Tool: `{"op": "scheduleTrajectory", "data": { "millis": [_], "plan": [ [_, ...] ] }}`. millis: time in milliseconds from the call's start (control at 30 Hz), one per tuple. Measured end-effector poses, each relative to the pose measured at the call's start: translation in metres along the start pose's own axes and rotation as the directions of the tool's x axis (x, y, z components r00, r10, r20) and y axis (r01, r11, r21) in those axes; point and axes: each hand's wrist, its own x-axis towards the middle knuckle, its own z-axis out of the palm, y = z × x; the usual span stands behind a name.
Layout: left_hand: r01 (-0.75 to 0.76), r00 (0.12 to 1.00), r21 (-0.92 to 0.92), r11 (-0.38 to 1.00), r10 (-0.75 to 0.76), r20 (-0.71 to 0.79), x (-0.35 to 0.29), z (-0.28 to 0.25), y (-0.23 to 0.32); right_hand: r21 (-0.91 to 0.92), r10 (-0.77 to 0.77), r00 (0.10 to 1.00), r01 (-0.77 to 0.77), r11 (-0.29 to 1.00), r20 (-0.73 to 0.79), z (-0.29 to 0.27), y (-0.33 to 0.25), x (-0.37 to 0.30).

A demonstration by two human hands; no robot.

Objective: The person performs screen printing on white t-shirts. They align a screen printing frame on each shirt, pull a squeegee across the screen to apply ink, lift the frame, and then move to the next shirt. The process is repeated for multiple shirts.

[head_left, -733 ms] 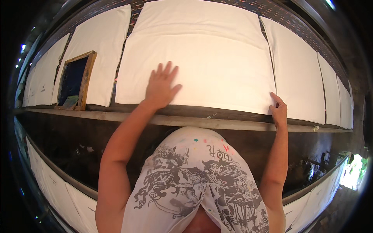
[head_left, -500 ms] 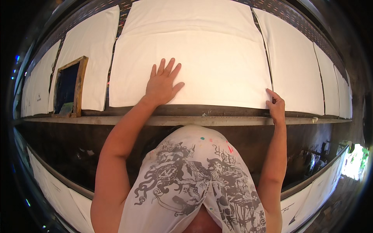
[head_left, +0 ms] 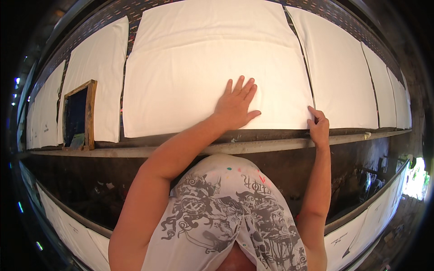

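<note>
A large white cloth (head_left: 190,81) lies flat on the long table in front of me, a crease running across its upper part. My left hand (head_left: 236,106) rests palm down near the cloth's front edge, right of its middle, with fingers spread. At the front right corner, my right hand (head_left: 319,127) has thumb and index finger bent together at the cloth's side edge; its other fingers are curled. The fingertips seem to grip that edge, though the contact is small. A narrow dark gap separates this cloth from a second white cloth (head_left: 341,81) on the right.
A wooden-framed screen (head_left: 91,113) leans on a white cloth (head_left: 105,77) at the left. More white cloths (head_left: 392,97) continue along the table to the right. A pale rail (head_left: 275,143) runs along the table's front. Behind me stands another row of printed white cloths (head_left: 74,230).
My left hand has slid rightward across the cloth, still flat. The right hand stays at the right edge. The view has shifted slightly.
</note>
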Motion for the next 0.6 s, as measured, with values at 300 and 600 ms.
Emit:
{"op": "scheduleTrajectory", "data": {
  "millis": [300, 600],
  "plan": [
    [-0.059, 0.994, -0.033, 0.998, 0.055, -0.095, 0.008, 0.007, -0.003, -0.442, -0.568, 0.816, 0.473, 0.762, -0.108, 0.082, -0.101, 0.017],
    [0.266, 0.954, -0.014, 0.964, -0.266, -0.136, -0.049, -0.017, -0.134, -0.433, -0.586, 0.766, 0.637, 0.638, 0.263, 0.168, -0.149, 0.049]
  ]
}}
